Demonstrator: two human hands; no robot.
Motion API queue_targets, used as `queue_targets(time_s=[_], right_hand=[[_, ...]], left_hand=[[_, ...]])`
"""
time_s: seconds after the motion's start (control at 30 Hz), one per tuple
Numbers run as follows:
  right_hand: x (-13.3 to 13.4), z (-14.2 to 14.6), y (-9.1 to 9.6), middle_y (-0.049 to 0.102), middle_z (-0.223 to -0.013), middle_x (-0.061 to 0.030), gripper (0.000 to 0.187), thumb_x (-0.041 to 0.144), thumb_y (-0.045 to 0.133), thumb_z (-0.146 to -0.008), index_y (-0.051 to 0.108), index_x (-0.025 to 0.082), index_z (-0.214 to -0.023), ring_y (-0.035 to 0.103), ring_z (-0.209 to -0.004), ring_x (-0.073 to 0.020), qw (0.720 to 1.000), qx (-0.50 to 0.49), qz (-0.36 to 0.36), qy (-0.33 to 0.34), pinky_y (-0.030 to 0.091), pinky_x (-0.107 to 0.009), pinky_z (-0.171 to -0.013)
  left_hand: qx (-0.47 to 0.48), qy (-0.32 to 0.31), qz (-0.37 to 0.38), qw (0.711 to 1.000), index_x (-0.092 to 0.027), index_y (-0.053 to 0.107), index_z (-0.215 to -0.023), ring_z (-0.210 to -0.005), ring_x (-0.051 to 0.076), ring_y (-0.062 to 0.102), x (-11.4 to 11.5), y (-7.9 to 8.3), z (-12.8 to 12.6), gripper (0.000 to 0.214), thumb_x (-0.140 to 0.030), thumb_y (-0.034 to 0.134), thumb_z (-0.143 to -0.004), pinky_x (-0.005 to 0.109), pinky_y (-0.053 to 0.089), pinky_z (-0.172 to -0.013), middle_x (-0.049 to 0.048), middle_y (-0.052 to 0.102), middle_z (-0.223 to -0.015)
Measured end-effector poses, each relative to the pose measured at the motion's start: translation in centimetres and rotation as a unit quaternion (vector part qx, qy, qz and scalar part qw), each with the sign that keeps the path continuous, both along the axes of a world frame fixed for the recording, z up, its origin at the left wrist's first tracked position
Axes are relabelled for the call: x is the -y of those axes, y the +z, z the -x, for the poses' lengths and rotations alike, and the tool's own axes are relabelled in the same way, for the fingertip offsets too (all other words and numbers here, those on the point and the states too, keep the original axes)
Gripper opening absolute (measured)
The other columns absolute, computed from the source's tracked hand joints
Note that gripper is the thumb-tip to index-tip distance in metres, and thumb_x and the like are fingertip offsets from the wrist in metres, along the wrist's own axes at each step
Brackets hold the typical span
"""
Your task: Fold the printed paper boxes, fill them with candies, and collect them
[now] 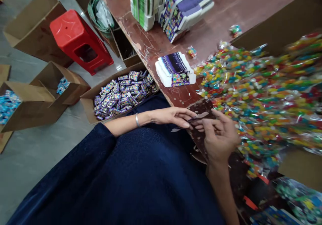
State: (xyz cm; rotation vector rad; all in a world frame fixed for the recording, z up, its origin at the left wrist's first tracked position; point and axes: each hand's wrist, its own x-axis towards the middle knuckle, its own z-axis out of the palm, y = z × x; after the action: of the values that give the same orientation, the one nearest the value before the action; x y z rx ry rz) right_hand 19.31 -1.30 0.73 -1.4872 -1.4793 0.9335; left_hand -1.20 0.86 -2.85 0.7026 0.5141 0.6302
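Over the table's near edge my two hands meet around a thin carton blank [201, 115], seen almost edge-on. Its greyish back and pointed flaps stick out past the fingers. My left hand [171, 115], with a bangle at the wrist, closes its fingers and thumb on one side of it. Bent at the wrist, my right hand [220, 134] pinches the other side; some of its fingertips are hidden. Just beyond lies a loose stack of purple-and-white flat carton blanks [176, 69]. To the right spreads a big heap of clear bags of coloured candies [256, 87].
A carton [87, 102] full of small purple boxes stands below the table's left edge. Strapped bundles of purple blanks [186, 6] and green blanks [143, 3] sit at the table's far side. A red stool [72, 33] and open cartons [32, 27] occupy the floor.
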Motion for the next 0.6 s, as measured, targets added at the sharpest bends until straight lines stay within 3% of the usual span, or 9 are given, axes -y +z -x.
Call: queue_targets(time_s=[0.07,0.2,0.27,0.33,0.4,0.43,0.5,0.6], right_hand=[[1.0,0.0,-0.5,0.077,-0.081,-0.0011,0.046,0.042,0.073,-0.093,0.068,0.026,-0.135,0.070,-0.061,-0.0177,0.998,0.046,-0.009,0.032,0.064,-0.035,-0.064],[1.2,0.0,-0.7,0.075,-0.078,0.0010,0.048,0.040,0.073,-0.093,0.067,0.027,-0.138,0.069,-0.061,-0.0168,0.995,0.053,0.015,0.082,0.061,-0.033,-0.064],[0.7,-0.3,-0.3,0.071,-0.070,0.0036,0.041,0.040,0.075,-0.091,0.068,0.027,-0.129,0.066,-0.056,-0.0158,0.995,0.021,0.041,0.093,0.058,-0.030,-0.058],[0.2,-0.8,0.1,0.067,-0.063,0.0053,0.027,0.042,0.077,-0.089,0.069,0.026,-0.109,0.063,-0.050,-0.0147,0.989,-0.020,0.085,0.121,0.054,-0.027,-0.051],[-0.2,-1.2,0.4,0.064,-0.058,0.0056,0.025,0.044,0.080,-0.086,0.064,0.025,-0.090,0.059,-0.044,-0.0136,0.978,-0.043,0.130,0.158,0.050,-0.025,-0.045],[-0.3,-1.3,0.4,0.063,-0.057,0.0054,0.028,0.045,0.081,-0.085,0.062,0.024,-0.085,0.058,-0.043,-0.0132,0.978,-0.046,0.135,0.155,0.048,-0.025,-0.043],[-0.4,-1.1,0.1,0.065,-0.061,0.0041,0.031,0.046,0.084,-0.082,0.062,0.024,-0.086,0.060,-0.045,-0.0134,0.991,-0.042,0.091,0.082,0.050,-0.025,-0.045],[-0.2,0.2,-0.8,0.074,-0.085,-0.0029,0.041,0.048,0.087,-0.077,0.067,0.022,-0.102,0.072,-0.070,-0.0183,0.998,-0.054,-0.005,-0.042,0.060,-0.030,-0.062]], left_hand=[[0.008,0.011,0.018,1.000,-0.019,0.073,-0.121,-0.106,0.021,0.074,0.2,-0.4,-0.5,0.048,-0.033,0.089,-0.077,0.039,0.060,-0.100,0.0102,0.076,-0.117],[-0.009,0.021,0.000,1.000,-0.020,0.077,-0.124,-0.105,0.020,0.073,-0.3,0.0,0.0,0.046,-0.034,0.086,-0.081,0.036,0.060,-0.098,0.0105,0.077,-0.119],[-0.017,0.006,-0.011,1.000,-0.019,0.077,-0.123,-0.102,0.019,0.073,-0.6,0.5,0.5,0.047,-0.029,0.087,-0.078,0.035,0.060,-0.095,0.0092,0.078,-0.115],[-0.034,-0.017,-0.021,0.999,-0.018,0.078,-0.120,-0.095,0.017,0.072,-0.8,0.9,0.8,0.048,-0.026,0.089,-0.075,0.032,0.058,-0.089,0.0067,0.078,-0.107],[-0.060,-0.024,-0.037,0.997,-0.016,0.079,-0.116,-0.086,0.014,0.069,-0.8,1.2,0.8,0.044,-0.027,0.089,-0.075,0.028,0.055,-0.081,0.0046,0.076,-0.099],[-0.073,-0.017,-0.045,0.996,-0.014,0.079,-0.112,-0.081,0.012,0.066,-0.8,1.2,0.7,0.040,-0.029,0.089,-0.076,0.027,0.053,-0.078,0.0039,0.075,-0.095],[-0.092,0.022,-0.056,0.994,-0.012,0.080,-0.104,-0.075,0.010,0.061,-0.7,1.2,0.1,0.036,-0.036,0.087,-0.079,0.025,0.049,-0.073,0.0028,0.072,-0.088],[-0.090,0.115,-0.048,0.988,-0.012,0.079,-0.098,-0.073,0.010,0.059,-0.7,0.7,-1.1,0.045,-0.049,0.089,-0.074,0.025,0.048,-0.072,0.0015,0.069,-0.085]])
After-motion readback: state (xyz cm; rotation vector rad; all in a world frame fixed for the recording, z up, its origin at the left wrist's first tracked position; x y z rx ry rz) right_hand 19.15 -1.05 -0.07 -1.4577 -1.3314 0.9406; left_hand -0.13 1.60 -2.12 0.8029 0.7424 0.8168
